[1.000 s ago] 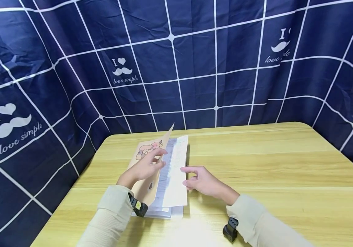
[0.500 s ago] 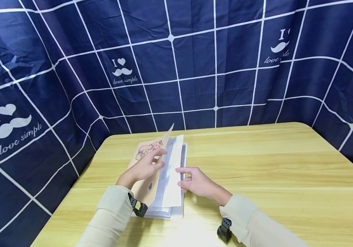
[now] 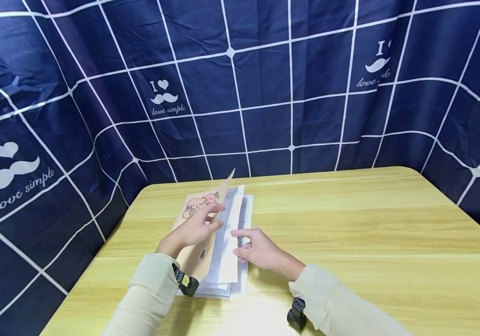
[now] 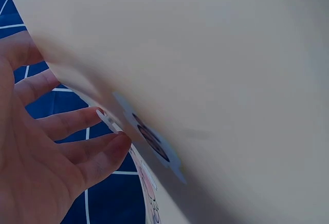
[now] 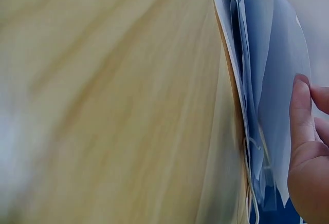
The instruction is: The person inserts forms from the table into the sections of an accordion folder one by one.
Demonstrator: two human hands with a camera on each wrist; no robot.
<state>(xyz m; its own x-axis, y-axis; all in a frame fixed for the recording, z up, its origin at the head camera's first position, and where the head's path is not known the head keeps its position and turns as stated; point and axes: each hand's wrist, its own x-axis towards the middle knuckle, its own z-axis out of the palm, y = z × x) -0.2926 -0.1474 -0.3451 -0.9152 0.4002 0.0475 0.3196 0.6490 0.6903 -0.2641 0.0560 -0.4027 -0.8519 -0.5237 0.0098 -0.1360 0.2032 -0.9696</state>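
A tan folder cover (image 3: 193, 266) with a cartoon animal on it stands tilted up at the left of the table. My left hand (image 3: 195, 228) holds this cover by its raised edge; in the left wrist view the cover's plain side fills most of the frame. My right hand (image 3: 260, 249) pinches the outer edge of a white printed sheet (image 3: 227, 266) between thumb and forefinger, lifting it. Beneath the sheet, more pages (image 3: 246, 210) lie flat. Seen from the right wrist, several loose papers (image 5: 254, 44) fan apart above the folder's back, near a thin white string (image 5: 250, 172).
The wood-grain table (image 3: 349, 224) extends to the right of the folder. A dark blue cloth (image 3: 265, 93) with white grid lines hangs behind the table and along both sides. Bright glare falls on the table's front.
The right hand has moved left, carrying the printed sheet's edge towards the cover, so more of the pages below show. The left hand and cover have hardly moved.
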